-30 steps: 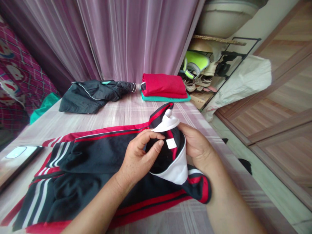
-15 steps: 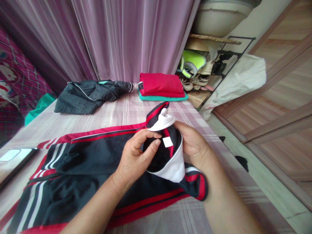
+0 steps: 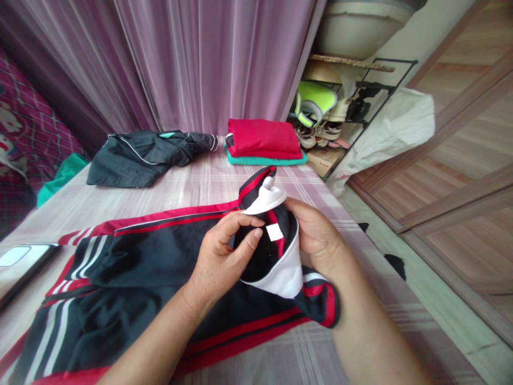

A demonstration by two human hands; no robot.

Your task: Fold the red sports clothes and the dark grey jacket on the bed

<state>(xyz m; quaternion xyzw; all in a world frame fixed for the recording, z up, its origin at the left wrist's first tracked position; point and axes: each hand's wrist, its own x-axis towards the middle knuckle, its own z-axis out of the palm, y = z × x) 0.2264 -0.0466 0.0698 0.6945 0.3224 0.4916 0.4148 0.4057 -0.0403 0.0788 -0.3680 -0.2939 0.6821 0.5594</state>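
Note:
A black shirt [image 3: 148, 256] with red and white stripes lies across the table, its collar end lifted toward me. The white collar [image 3: 280, 270] is curved into a loop, and a small white label [image 3: 274, 232] shows inside the neck. My left hand [image 3: 226, 251] grips the collar's left side, thumb and forefinger close together at the opening. Around the right side of the collar my right hand [image 3: 316, 230] is closed, its fingertips hidden behind the cloth. A striped end of the shirt [image 3: 323, 299] droops beside my right wrist.
Folded red [image 3: 264, 138] and teal [image 3: 276, 159] clothes are stacked at the table's far edge. A crumpled dark garment [image 3: 136, 160] lies left of them. A phone [image 3: 24, 264] rests at the left. Beyond the table stand a shoe rack [image 3: 385, 101] and wooden doors [image 3: 452, 176].
The view has shifted very slightly. Both hands keep their hold on the collar, and the shirt looks the same.

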